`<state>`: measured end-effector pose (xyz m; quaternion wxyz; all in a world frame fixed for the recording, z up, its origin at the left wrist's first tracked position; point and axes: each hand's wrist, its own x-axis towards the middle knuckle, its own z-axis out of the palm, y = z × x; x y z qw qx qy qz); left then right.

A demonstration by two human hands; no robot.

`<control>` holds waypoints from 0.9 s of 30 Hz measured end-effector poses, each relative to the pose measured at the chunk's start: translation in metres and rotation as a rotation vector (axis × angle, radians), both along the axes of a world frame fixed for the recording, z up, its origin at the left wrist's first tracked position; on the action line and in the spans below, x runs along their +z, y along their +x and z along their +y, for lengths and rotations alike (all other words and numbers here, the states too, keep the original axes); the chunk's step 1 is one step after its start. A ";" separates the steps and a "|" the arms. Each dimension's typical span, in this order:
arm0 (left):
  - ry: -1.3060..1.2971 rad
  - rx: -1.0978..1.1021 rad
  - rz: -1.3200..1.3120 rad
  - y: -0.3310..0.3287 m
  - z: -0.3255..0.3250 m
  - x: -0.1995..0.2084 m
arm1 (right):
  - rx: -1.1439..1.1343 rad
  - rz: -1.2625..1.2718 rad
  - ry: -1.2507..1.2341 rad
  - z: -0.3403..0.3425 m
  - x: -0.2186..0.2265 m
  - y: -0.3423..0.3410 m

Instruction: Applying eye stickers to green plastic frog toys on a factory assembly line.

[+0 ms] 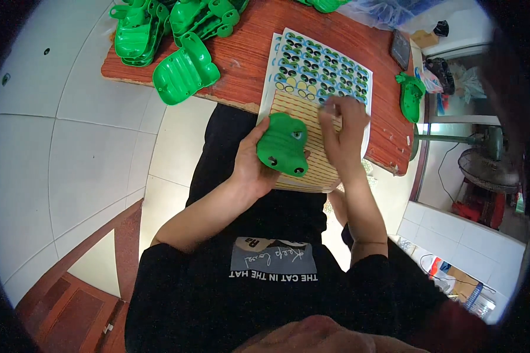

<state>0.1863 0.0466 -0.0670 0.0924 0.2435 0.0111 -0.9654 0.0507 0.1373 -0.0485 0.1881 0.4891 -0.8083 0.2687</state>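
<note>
My left hand (254, 160) grips a green plastic crocodile-head shell (281, 143) by its left side and underneath. One eye sticker (297, 135) shows on the shell, and two dark nostril marks sit at its near end. To the right, my right hand (347, 126) hovers over the sticker sheet (312, 65), its fingers curled into a pinch. The fingertips are blurred, so what they hold, if anything, cannot be made out. Rows of eye stickers fill the sheet's far half; its near half is bare yellowish backing with lines, overhanging the table edge.
The reddish-brown table (247, 65) carries stacked green shells (138, 35) at the far left. A single open shell (185, 69) lies at its front edge. Another green piece (412, 97) sits at the right edge, near a dark flat device (400, 49). A fan (489, 167) stands right.
</note>
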 end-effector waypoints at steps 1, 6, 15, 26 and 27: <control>-0.001 -0.013 0.031 0.000 0.001 0.000 | 0.038 -0.092 -0.053 -0.007 -0.004 -0.013; -0.001 -0.029 0.099 -0.001 0.001 -0.007 | 0.198 -0.088 0.009 -0.053 -0.017 -0.047; 0.042 -0.025 0.022 -0.001 0.000 -0.005 | 0.241 0.013 0.090 -0.066 -0.018 -0.048; 0.027 -0.032 0.056 0.000 -0.001 -0.005 | 0.249 -0.258 0.079 -0.070 -0.027 -0.051; 0.027 -0.036 0.057 0.000 -0.001 -0.005 | 0.246 -0.257 0.078 -0.070 -0.028 -0.052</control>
